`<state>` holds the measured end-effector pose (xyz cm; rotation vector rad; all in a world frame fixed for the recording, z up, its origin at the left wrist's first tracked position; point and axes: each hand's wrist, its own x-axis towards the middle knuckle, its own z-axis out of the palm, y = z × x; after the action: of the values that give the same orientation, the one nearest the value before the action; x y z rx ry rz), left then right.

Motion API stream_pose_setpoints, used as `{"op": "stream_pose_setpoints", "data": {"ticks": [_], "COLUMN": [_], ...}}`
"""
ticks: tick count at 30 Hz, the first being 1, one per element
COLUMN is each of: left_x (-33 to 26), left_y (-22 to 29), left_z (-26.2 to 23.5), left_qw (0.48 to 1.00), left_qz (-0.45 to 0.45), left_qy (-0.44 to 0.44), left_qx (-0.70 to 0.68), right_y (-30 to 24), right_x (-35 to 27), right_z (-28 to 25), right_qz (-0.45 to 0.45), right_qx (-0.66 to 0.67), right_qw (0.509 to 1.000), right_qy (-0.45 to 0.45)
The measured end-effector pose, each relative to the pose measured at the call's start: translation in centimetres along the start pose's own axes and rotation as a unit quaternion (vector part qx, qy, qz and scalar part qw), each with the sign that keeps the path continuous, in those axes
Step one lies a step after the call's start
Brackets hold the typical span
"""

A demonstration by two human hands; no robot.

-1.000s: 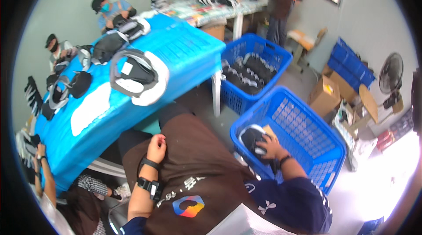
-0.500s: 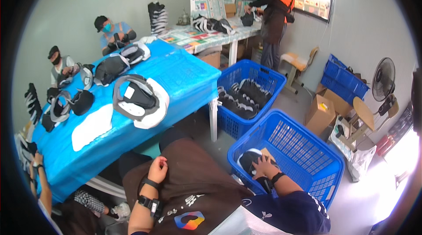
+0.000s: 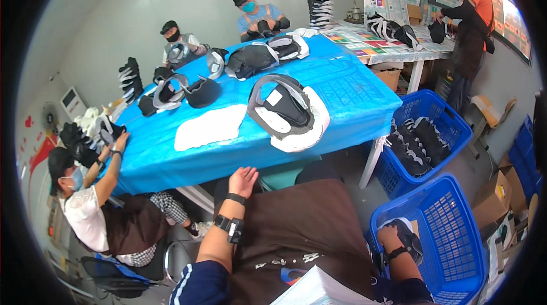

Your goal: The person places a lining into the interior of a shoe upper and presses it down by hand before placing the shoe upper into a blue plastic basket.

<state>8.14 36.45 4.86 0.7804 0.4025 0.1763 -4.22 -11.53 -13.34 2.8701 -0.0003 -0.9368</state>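
Observation:
My left hand (image 3: pixel 243 181) hovers near the front edge of the blue-covered table, empty, its fingers loosely stretched. My right hand (image 3: pixel 391 238) reaches down into a blue plastic basket (image 3: pixel 450 191) at my right side. Its fingers close over the edge of a black and white piece that looks like a shoe upper (image 3: pixel 411 242); the fingertips are partly hidden. On the table ahead lies a larger grey, black and white shoe upper (image 3: pixel 288 108), opened out with a white label inside. Left of it is a flat white sheet (image 3: pixel 211 127).
More uppers (image 3: pixel 250 61) lie along the table's far side. Another blue basket (image 3: pixel 434 134) holds rows of black uppers. A co-worker (image 3: pixel 85 196) sits at the left, two sit across the table, and one (image 3: pixel 476 25) stands at the back table. Cardboard boxes (image 3: pixel 494 199) stand right.
The view has swung left, bringing the seated co-worker into sight. My left hand's fingers have uncurled. My right hand has shifted from the top of the upper to its edge.

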Motion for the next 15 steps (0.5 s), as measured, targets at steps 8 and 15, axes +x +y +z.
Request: {"op": "stream_pose_setpoints", "data": {"ticks": [8,15], "left_x": [6.0,9.0], "left_y": [3.4,1.4], "left_z": [-2.0,-1.6], "left_qw": [0.996,0.961], "left_qz": [0.034,0.043], "left_qy": [0.081,-0.178], "left_qx": [-0.033,-0.208], "right_y": [0.1,-1.6], "right_x": [3.2,-3.7], "right_z": [1.7,5.6], "right_qz": [-0.02,0.039], "right_qx": [0.076,0.276], "right_qw": [0.997,0.952], "right_qy": [-0.023,0.129]}}
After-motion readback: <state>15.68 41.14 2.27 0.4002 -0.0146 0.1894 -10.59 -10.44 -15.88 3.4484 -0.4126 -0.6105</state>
